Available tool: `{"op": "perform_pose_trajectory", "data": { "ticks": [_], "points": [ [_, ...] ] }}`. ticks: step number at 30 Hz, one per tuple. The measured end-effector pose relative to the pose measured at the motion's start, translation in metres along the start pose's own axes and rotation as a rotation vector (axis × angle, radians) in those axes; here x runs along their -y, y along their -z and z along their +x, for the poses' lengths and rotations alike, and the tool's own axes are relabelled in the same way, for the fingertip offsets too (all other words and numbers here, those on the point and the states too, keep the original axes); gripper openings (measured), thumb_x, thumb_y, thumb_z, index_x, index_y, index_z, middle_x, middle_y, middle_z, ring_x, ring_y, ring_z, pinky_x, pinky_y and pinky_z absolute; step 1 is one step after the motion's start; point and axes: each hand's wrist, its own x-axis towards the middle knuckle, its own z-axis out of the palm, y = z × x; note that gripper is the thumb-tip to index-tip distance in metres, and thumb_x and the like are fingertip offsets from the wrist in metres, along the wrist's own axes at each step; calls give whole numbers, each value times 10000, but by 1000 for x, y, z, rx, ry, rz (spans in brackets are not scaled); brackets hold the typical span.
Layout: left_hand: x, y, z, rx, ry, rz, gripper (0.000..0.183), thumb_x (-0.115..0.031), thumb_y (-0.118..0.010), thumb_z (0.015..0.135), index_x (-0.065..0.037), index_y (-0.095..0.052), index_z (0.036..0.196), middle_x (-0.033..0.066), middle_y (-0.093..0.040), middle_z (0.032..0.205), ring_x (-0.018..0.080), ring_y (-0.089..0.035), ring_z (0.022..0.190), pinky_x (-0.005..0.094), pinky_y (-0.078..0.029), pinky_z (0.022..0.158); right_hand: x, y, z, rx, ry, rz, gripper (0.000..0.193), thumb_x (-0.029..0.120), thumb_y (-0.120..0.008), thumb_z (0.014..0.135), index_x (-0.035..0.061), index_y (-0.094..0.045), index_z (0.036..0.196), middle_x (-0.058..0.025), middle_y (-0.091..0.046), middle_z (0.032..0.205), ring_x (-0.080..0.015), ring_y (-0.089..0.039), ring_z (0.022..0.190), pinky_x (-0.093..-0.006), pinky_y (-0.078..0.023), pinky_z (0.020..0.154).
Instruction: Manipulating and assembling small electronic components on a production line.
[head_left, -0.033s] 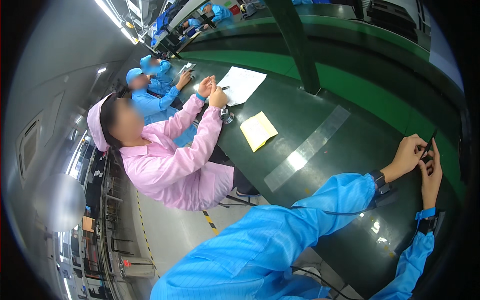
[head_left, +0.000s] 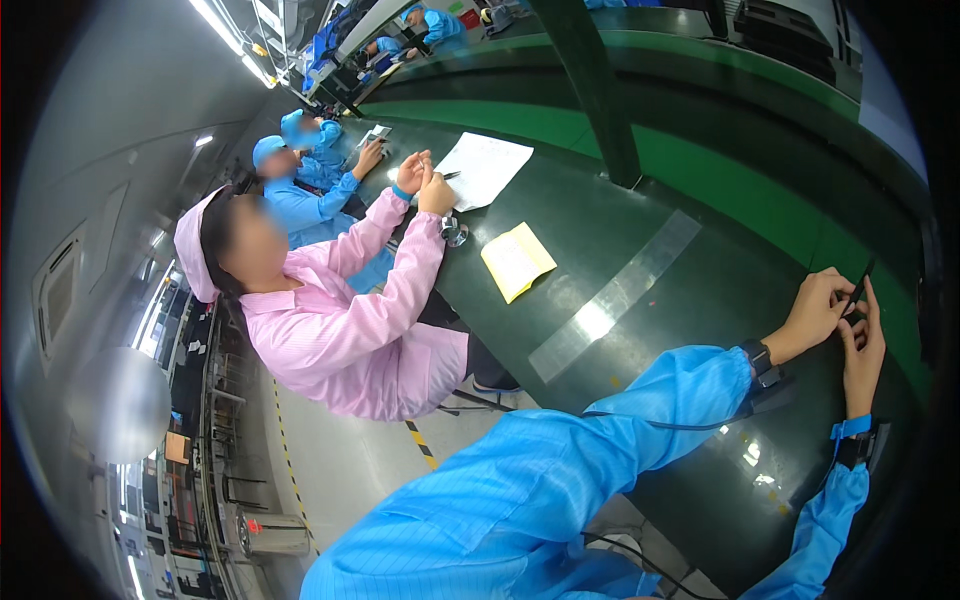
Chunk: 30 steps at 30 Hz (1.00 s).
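At the far right of the table, my left hand (head_left: 812, 312) and my right hand (head_left: 863, 360) come together around a thin black object (head_left: 856, 292). It looks flat and is seen nearly edge-on, so its kind cannot be made out. The left fingers pinch it from one side, while the right thumb and fingers grip it from the other. Both wrists carry dark bands with a small box (head_left: 764, 366), and blue sleeves (head_left: 680, 395) cover my forearms.
A dark green table (head_left: 660, 300) has a transparent strip (head_left: 615, 297) across it. Left of that lie a yellow paper (head_left: 517, 262) and white sheets (head_left: 487, 168). A person in pink (head_left: 350, 320) sits beside me holding a pen. A green post (head_left: 590, 90) rises from the table's far side.
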Motion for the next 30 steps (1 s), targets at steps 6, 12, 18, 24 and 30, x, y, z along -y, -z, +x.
{"op": "perform_pose_trajectory", "data": {
  "ticks": [6,12,18,24,30],
  "points": [
    [-1,3,0,7,5,16,145,44,-705,789,35,-726,932,126,-613,814,204,-605,615,331,-456,555,-3,-1,1,4,6,-4,733,20,-715,869,187,-429,1524,2,-615,1045,-70,-375,678,-224,-368,628],
    [-10,-2,0,-9,-180,128,135,10,-664,789,26,-717,913,165,-664,851,270,-658,716,359,-510,622,14,7,-1,-10,39,40,752,63,-773,816,128,-463,1498,-1,-616,989,-72,-400,676,-228,-389,621],
    [-11,15,2,67,-19,160,165,27,-667,868,57,-714,1023,134,-685,895,186,-706,787,274,-556,680,45,-2,2,57,50,-20,767,63,-813,764,81,-497,1463,-58,-661,1013,-83,-511,685,-248,-455,626],
    [-13,24,-5,38,-175,298,218,-41,-704,767,-3,-733,979,172,-672,883,304,-663,776,384,-515,670,37,-12,-4,28,30,-16,751,74,-783,807,115,-473,1490,-17,-631,987,-69,-440,695,-234,-415,622],
    [4,-17,-2,-73,-196,95,130,40,-605,787,46,-699,878,192,-605,822,361,-606,725,426,-453,613,-23,20,-2,0,24,-66,695,43,-696,892,169,-430,1522,-16,-604,1087,-82,-390,717,-222,-387,661]
  ]
}}
